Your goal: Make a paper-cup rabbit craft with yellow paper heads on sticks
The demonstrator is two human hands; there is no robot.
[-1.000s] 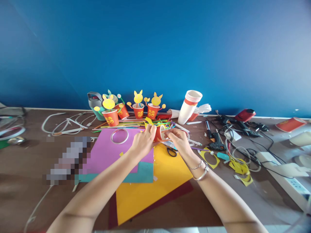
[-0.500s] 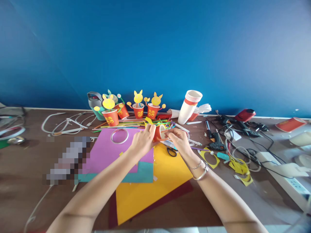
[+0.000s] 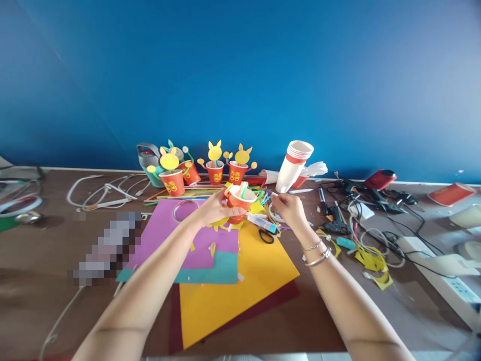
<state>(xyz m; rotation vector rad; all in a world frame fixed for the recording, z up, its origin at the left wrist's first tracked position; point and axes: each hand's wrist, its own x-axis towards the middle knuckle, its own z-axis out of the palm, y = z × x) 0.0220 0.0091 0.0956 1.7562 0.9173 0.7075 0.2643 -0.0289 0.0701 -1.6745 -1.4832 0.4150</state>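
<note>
My left hand [image 3: 213, 209] grips a small red paper cup [image 3: 239, 201] upright above the purple sheet [image 3: 180, 235]; a green and an orange strip stick up out of the cup. My right hand [image 3: 288, 209] hovers just right of the cup, its fingers pinched together on something too thin to make out. Black-handled scissors [image 3: 266, 235] and a glue stick [image 3: 261, 222] lie on the yellow sheet [image 3: 240, 281] right below the hands. A pile of coloured strips [image 3: 195, 191] lies behind the cup.
Several finished red cups with yellow bunny heads [image 3: 215, 165] stand along the blue wall beside a stack of paper cups [image 3: 295, 163]. A glue gun [image 3: 334, 216], tangled cables [image 3: 376, 235] and a power strip [image 3: 447, 281] lie at right. White cords [image 3: 101, 193] lie at left.
The cup lay on its side between both hands; now my left hand holds it upright and lower. My right hand has let go of it and moved off to the right.
</note>
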